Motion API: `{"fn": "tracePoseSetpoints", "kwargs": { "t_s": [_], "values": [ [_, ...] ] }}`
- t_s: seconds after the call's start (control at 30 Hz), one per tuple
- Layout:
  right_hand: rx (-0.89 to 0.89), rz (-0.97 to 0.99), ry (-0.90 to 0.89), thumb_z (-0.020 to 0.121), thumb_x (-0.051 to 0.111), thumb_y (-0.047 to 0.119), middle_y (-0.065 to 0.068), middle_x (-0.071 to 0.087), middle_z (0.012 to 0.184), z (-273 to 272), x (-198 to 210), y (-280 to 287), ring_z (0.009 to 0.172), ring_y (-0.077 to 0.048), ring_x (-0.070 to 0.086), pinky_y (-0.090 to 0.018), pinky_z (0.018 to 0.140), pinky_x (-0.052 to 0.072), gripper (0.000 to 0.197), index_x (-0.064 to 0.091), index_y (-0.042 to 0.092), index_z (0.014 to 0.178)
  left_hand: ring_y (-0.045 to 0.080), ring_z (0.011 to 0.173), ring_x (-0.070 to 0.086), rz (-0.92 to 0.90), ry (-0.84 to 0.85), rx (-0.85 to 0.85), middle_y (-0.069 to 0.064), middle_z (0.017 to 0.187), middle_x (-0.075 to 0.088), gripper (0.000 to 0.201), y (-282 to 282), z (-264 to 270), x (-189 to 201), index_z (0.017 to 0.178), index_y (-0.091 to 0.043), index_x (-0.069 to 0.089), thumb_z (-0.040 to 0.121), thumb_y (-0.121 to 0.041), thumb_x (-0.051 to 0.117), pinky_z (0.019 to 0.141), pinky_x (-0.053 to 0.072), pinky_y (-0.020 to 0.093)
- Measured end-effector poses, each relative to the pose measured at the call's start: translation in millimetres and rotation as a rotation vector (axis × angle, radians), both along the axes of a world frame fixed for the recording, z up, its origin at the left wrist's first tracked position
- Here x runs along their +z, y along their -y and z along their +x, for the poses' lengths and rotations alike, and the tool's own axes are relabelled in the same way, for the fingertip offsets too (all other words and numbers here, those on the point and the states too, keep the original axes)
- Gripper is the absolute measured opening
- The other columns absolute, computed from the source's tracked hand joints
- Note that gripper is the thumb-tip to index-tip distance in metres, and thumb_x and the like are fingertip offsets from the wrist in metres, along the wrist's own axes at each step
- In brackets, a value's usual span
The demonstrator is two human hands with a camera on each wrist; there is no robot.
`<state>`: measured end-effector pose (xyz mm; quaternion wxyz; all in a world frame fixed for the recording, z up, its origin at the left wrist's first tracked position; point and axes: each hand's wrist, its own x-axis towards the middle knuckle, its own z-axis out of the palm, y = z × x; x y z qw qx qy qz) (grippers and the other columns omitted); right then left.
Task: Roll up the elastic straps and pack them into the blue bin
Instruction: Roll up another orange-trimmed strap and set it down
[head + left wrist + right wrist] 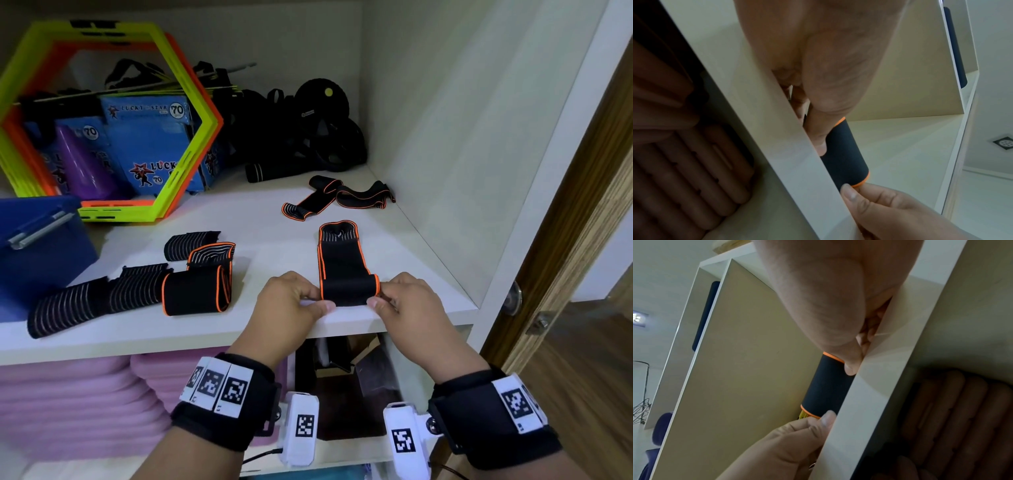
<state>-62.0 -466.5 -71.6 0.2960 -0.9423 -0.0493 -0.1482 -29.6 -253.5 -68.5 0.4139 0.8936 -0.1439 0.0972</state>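
At the front edge of the white shelf point(394, 318), both hands work one black strap with orange edging point(342, 270). The left hand point(291, 301) pinches the left end of the rolled part between thumb and curled fingers, and the right hand point(407, 301) pinches the right end the same way, so each grip is closed on the strap. In the left wrist view the roll point(842, 154) sits just behind the shelf lip with the left thumb point(830, 113) pressed on it; the right wrist view shows the same roll point(828, 386) from the other side. The unrolled length of this strap lies flat on the shelf, running away from the hands to a ribbed end.

To the left on the shelf lie several more straps: an orange-edged one loosely folded point(198, 287), and grey-striped black ones point(85, 301) trailing toward the left edge. The blue bin point(37, 246) stands at the far left, touching or nearly touching the striped straps; its inside is out of view. Farther back another orange-edged strap point(335, 195) lies unrolled and twisted. Behind it are black gear, possibly wheeled rollers point(318, 130), blue boxes point(150, 144), and green and orange hexagonal frames point(191, 137) leaning at the back left.
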Motion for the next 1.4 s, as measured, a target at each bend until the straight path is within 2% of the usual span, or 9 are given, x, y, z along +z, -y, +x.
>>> {"fn": "tracePoseSetpoints", "kwargs": {
  "t_s": [0.27, 0.5, 0.67, 0.8, 0.9, 1.07, 1.2, 1.33, 1.4],
  "values": [
    [0.039, -0.007, 0.003, 0.099, 0.053, 0.027, 0.010, 0.043, 0.080, -7.0, 3.7, 4.5, 0.086, -0.024, 0.048, -0.039, 0.080, 0.043, 0.044, 0.035, 0.036, 0.060, 0.022, 0.101, 0.054, 0.108, -0.027, 0.017, -0.009, 0.091, 0.058, 0.027, 3.6, 2.5, -2.8, 0.077, -0.032, 0.066, 0.092, -0.049, 0.051, 0.095, 0.045, 0.048],
    [-0.081, 0.088, 0.052, 0.100, 0.046, 0.041, 0.001, 0.060, 0.085, -3.8, -3.4, 3.5, 0.094, -0.023, 0.053, -0.040, 0.084, 0.046, 0.044, 0.056, 0.026, 0.060, 0.027, 0.105, 0.045, 0.225, -0.099, 0.107, -0.001, 0.090, 0.055, 0.044, 16.9, -1.7, 11.9, 0.063, -0.022, 0.052, 0.101, -0.043, 0.045, 0.099, 0.038, 0.046],
    [-0.213, 0.048, 0.053, 0.097, 0.052, 0.039, -0.005, 0.051, 0.067, 1.1, -2.1, 1.2, 0.072, -0.028, 0.053, -0.034, 0.063, 0.038, 0.049, 0.044, 0.015, 0.055, 0.025, 0.106, 0.047, 0.301, -0.123, 0.142, -0.004, 0.086, 0.063, 0.051, 28.4, -2.5, 17.6, 0.071, -0.018, 0.065, 0.098, -0.054, 0.042, 0.093, 0.037, 0.044],
    [-0.178, 0.238, 0.057, 0.094, 0.062, 0.028, 0.006, 0.065, 0.077, -2.0, 6.2, -1.0, 0.078, -0.018, 0.060, -0.034, 0.071, 0.046, 0.013, 0.053, 0.022, 0.100, 0.019, 0.099, 0.060, 0.174, -0.092, 0.178, -0.012, 0.075, 0.068, 0.027, 26.2, 2.3, 16.0, 0.081, -0.030, 0.063, 0.089, -0.055, 0.057, 0.095, 0.042, 0.045],
    [-0.123, 0.111, 0.070, 0.096, 0.056, 0.027, 0.001, 0.064, 0.089, 1.6, 6.6, -0.9, 0.088, -0.023, 0.061, -0.040, 0.079, 0.051, 0.011, 0.063, 0.026, 0.105, 0.012, 0.094, 0.061, 0.082, -0.043, 0.082, -0.014, 0.082, 0.068, 0.023, 23.7, 0.7, 14.5, 0.109, -0.048, 0.053, 0.087, -0.047, 0.061, 0.095, 0.046, 0.047],
    [0.016, 0.031, -0.076, 0.090, 0.057, 0.057, 0.004, 0.058, 0.102, -0.3, 10.9, 15.0, 0.099, -0.019, 0.057, -0.038, 0.088, 0.049, 0.041, 0.064, 0.033, 0.122, 0.017, 0.115, 0.045, 0.327, -0.019, 0.069, -0.010, 0.111, 0.054, 0.036, 19.5, -5.9, 15.3, 0.130, -0.051, 0.055, 0.098, -0.056, 0.039, 0.101, 0.035, 0.046],
    [0.099, -0.032, -0.185, 0.085, 0.072, 0.043, 0.006, 0.054, 0.108, 4.1, 18.7, 26.6, 0.093, -0.009, 0.052, -0.026, 0.083, 0.041, 0.055, 0.055, 0.034, 0.136, 0.010, 0.115, 0.040, 0.318, -0.123, -0.053, -0.015, 0.106, 0.047, 0.051, 3.2, -2.1, 17.1, 0.134, -0.058, 0.046, 0.085, -0.070, 0.052, 0.104, 0.028, 0.041],
    [0.116, -0.096, -0.236, 0.094, 0.060, 0.040, 0.001, 0.056, 0.082, 14.0, 28.0, 24.0, 0.075, -0.016, 0.053, -0.031, 0.068, 0.041, 0.006, 0.059, 0.038, 0.089, 0.017, 0.114, 0.044, 0.332, -0.138, 0.003, -0.013, 0.098, 0.047, 0.034, 10.2, 9.1, 16.5, 0.130, -0.052, 0.052, 0.096, -0.050, 0.050, 0.104, 0.028, 0.044],
    [0.071, -0.068, -0.268, 0.098, 0.054, 0.040, 0.000, 0.050, 0.069, 19.8, 30.6, 20.9, 0.065, -0.018, 0.047, -0.032, 0.060, 0.035, 0.029, 0.053, 0.023, 0.075, 0.023, 0.115, 0.045, 0.372, -0.140, 0.061, -0.007, 0.102, 0.052, 0.029, 18.5, 12.0, 16.5, 0.121, -0.043, 0.059, 0.101, -0.049, 0.039, 0.101, 0.030, 0.045]
  ]
}}
